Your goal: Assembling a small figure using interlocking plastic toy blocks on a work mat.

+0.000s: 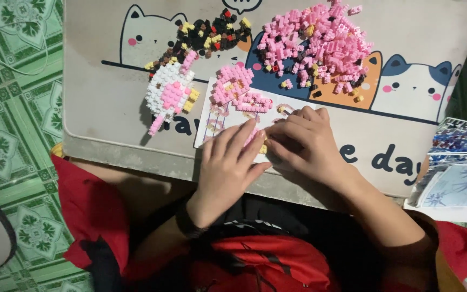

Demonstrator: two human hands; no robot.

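From the head view, looking straight down, the white instruction sheet [228,116] on the tabletop [98,124] serves as the landmark for everything else. The left hand [228,162] lies on the near edge of the sheet, fingers held together and laid flat over a small pink brick piece [253,136] that peeps out between the fingers; the hand seems to press it down rather than pinch it. The right hand [304,143] sits just to the right of the sheet's near corner, touching the left hand, its fingers curled inward toward the same spot; whether it nips a brick between the fingertips I cannot tell, as the knuckles hide them. So the piece lies directly under and between the two hands, with the left one covering it and the right one closing in from the side. On the far part of the sheet rests a flat pink assembly [237,89], its long axis running slantwise away from the hands. Left of the sheet stands a white and pink built figure [169,93]. Beyond the sheet lie a dark mixed pile [212,35] and, to the far right, a big loose pink pile [320,46], which is nearer to the right hand.
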